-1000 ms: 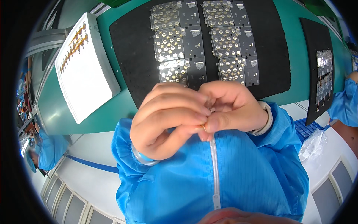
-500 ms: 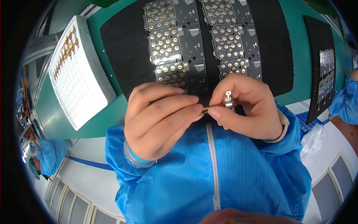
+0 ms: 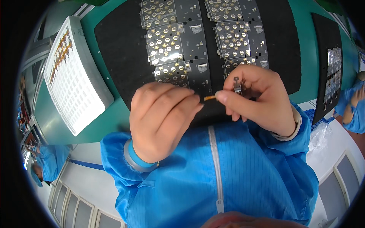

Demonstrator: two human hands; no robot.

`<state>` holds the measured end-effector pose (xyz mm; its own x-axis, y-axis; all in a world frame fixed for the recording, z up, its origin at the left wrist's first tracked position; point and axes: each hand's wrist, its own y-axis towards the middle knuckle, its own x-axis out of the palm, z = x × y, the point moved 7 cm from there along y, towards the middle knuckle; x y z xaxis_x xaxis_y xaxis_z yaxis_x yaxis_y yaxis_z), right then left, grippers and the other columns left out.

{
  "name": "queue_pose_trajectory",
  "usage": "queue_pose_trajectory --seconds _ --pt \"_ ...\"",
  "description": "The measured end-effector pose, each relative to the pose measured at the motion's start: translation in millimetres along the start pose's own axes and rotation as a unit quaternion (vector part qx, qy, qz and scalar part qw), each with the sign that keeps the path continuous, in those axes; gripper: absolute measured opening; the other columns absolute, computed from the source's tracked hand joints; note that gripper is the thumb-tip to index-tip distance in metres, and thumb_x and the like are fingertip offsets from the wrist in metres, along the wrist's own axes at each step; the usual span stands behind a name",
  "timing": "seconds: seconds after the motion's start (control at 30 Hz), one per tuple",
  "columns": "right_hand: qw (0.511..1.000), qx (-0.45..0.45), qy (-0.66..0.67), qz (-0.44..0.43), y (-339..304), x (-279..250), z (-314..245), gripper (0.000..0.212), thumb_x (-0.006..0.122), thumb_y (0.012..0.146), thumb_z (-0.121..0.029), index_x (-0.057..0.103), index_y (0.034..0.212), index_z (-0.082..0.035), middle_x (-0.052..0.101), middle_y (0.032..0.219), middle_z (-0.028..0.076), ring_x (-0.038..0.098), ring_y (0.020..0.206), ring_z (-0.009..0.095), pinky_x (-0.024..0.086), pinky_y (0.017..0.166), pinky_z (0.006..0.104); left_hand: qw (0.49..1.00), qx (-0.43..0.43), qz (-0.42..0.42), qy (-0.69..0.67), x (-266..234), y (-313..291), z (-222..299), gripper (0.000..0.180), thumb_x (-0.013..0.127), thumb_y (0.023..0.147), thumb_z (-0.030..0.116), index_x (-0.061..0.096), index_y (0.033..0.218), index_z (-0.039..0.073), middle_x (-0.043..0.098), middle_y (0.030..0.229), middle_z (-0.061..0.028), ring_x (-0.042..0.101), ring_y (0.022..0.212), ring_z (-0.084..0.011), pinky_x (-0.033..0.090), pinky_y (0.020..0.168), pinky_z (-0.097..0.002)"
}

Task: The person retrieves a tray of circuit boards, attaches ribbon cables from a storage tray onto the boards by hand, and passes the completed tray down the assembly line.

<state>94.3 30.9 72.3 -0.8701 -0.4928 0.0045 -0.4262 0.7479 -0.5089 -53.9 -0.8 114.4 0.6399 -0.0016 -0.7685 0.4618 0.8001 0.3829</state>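
My right hand [image 3: 264, 100] pinches a small flex cable between thumb and forefinger, its narrow orange-gold end [image 3: 210, 98] sticking out to the left. A small silvery metal piece [image 3: 237, 86] shows between the fingers of that same hand; whether it joins the orange strip is hidden. Just left of the strip's tip, a small gap away, my left hand [image 3: 161, 117] is closed with fingers pressed together. Its thumb and anything it grips are out of sight. Beyond both hands, dark circuit boards [image 3: 195, 41] with rows of round silvery contacts lie on a black mat [image 3: 121, 49].
To the left, a white tray [image 3: 81, 102] with many small pockets holds a row of orange flex parts [image 3: 61, 53] on the green table [image 3: 49, 114]. At right lies another black board [image 3: 321, 41] carrying silvery parts. Co-workers in blue [image 3: 55, 161] are at both sides.
My two hands have moved apart, so more of the orange strip shows. The right hand has risen slightly, and the silvery piece has turned. The left fingers have curled downward.
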Motion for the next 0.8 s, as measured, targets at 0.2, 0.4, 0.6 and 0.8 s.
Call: queue_pose_trajectory --seconds 0.2,0.4,0.6,0.8 --pt "0.998 0.007 0.060 -0.016 0 8 4 0.013 0.068 0.085 -0.011 0.058 0.082 -0.003 0.055 0.063 -0.002 0.048 0.054 0.001 0.036 0.048 0.0165 0.997 -0.012 0.041 -0.058 -5 5 0 0.028 0.077 0.060 0.007 0.066 0.085 0.000 0.065 0.089 -0.0098 0.060 0.078 -0.0236 0.047 0.066 -0.0326" --pt "0.999 -0.013 0.046 -0.026 -1 10 4 0.014 0.068 0.085 -0.012 0.058 0.080 -0.004 0.055 0.063 -0.001 0.047 0.055 0.001 0.035 0.048 0.0180 0.999 -0.004 0.028 -0.045 0 4 0 0.026 0.075 0.060 0.006 0.066 0.084 -0.001 0.064 0.086 -0.0107 0.059 0.077 -0.0247 0.047 0.064 -0.0328" --pt "0.998 -0.012 -0.036 0.045 2 0 4 0.016 0.069 0.083 -0.012 0.059 0.076 -0.002 0.054 0.059 0.003 0.047 0.052 0.005 0.035 0.046 0.0213 1.000 0.003 0.005 -0.016 0 -6 -4 0.024 0.073 0.061 0.006 0.064 0.082 -0.001 0.062 0.084 -0.0115 0.059 0.076 -0.0262 0.048 0.065 -0.0334" --pt "0.988 -0.025 -0.106 0.107 14 -1 9 0.019 0.070 0.081 -0.015 0.061 0.073 0.000 0.058 0.058 0.009 0.056 0.050 0.015 0.040 0.047 0.0254 0.994 -0.007 -0.093 -0.053 3 -9 -7 0.025 0.075 0.062 0.009 0.065 0.082 0.000 0.062 0.083 -0.0116 0.059 0.078 -0.0260 0.050 0.068 -0.0365"
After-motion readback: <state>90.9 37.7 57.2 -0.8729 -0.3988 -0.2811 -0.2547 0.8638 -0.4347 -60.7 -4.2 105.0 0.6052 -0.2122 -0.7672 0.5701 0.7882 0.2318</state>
